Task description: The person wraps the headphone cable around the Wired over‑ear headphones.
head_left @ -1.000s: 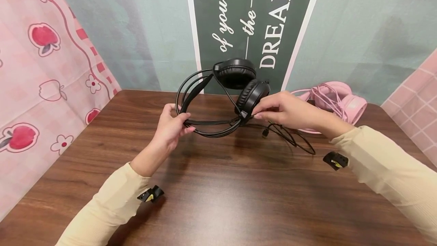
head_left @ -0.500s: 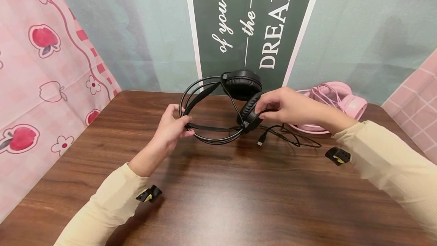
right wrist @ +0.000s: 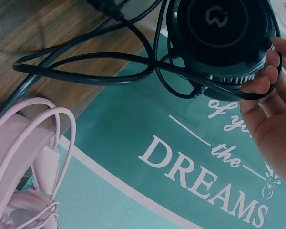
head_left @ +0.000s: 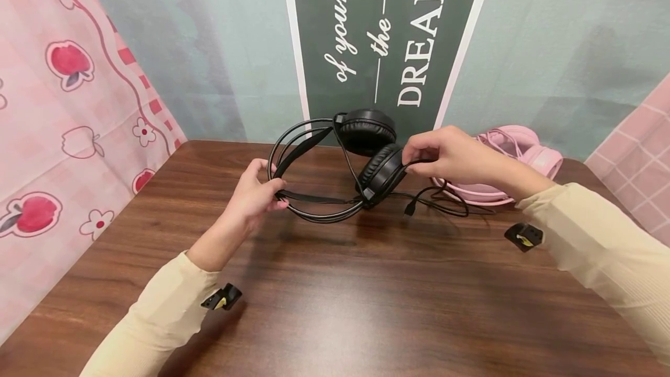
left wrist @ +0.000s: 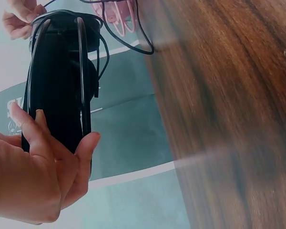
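Observation:
Black over-ear headphones (head_left: 384,173) are held up on their side over the back of the table. My left hand (head_left: 251,194) grips the top of the headband (left wrist: 52,90), thumb on one side and fingers on the other. Beside the nearer ear cup (right wrist: 224,28), my right hand (head_left: 452,156) pinches the black cable (right wrist: 200,78) between thumb and fingers. In the right wrist view the cable loops around those fingertips, close to the cup's edge. The USB plug (head_left: 410,208) hangs below the cup. Part of the nearer cup is hidden by my right hand in the head view.
Pink headphones (head_left: 544,162) with their cord bundled lie at the table's back right, behind my right forearm. The brown wooden table (head_left: 335,295) ends at a hanging cloth with printed lettering (head_left: 419,51). A pink patterned cloth (head_left: 68,132) hangs on the left.
The black headphones have been lowered and turned a little. My right hand has shifted right and up along the cup, drawing the cable with it. The loose cable loops and plug have moved.

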